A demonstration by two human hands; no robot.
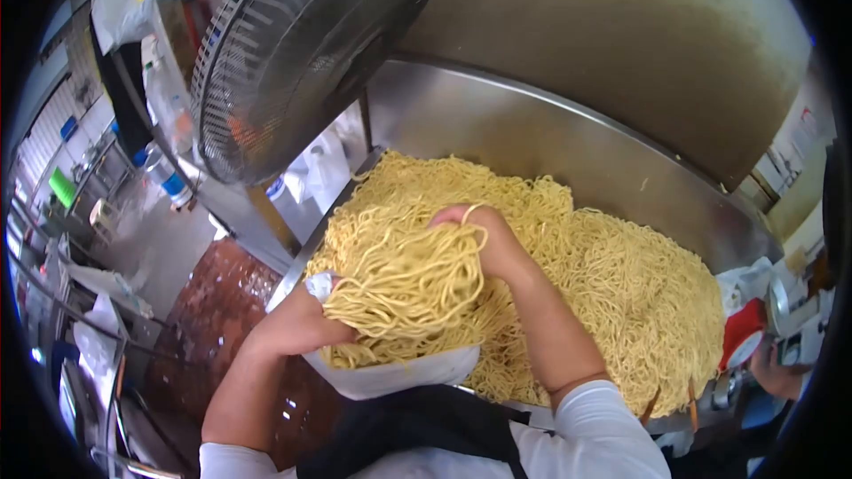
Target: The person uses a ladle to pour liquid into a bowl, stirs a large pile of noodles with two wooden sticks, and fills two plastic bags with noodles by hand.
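Note:
A large clump of yellow noodles [408, 279] is lifted between my two hands. My left hand [306, 318] grips its left side, with something white around a fingertip. On the upper right, my right hand [488, 244] has its fingers curled into the strands, and some loop over them. Just below the clump, close to my body, is a white container [399, 377] with more noodles in it. Behind and to the right, a broad heap of loose noodles [621, 288] covers the metal counter [532, 111].
A big fan [302, 53] stands at upper left, near the counter's left end. Two wooden sticks [672, 404] poke from the heap's front right. Beyond them are a red-and-white object [741, 334] and another person's hand [781, 372]. Reddish floor [217, 319] lies at left.

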